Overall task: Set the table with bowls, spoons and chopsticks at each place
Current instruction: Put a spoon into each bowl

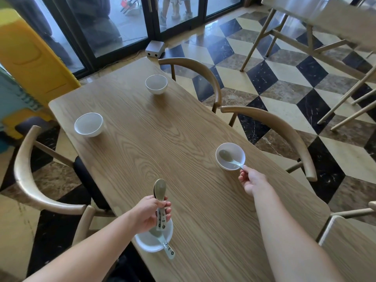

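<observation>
Several white bowls stand on the wooden table (pixel 183 139). The far bowl (pixel 156 84) and the left bowl (pixel 89 124) hold nothing. In the right bowl (pixel 237 152) lies a spoon (pixel 228 157), and my right hand (pixel 251 181) pinches the end of its handle at the bowl's near rim. My left hand (pixel 149 213) grips a stack of spoons (pixel 160 190) upright above the near bowl (pixel 151 241), which holds another spoon (pixel 165 244) with its handle over the rim. No chopsticks are in view.
Wooden chairs stand along the table: one at the left (pixel 30 176), two at the right (pixel 284 135) (pixel 195 68), one at the near right (pixel 350 241). A yellow plastic unit (pixel 30 58) sits at the far left, glass doors behind it. Another table's legs (pixel 305 37) stand at the far right.
</observation>
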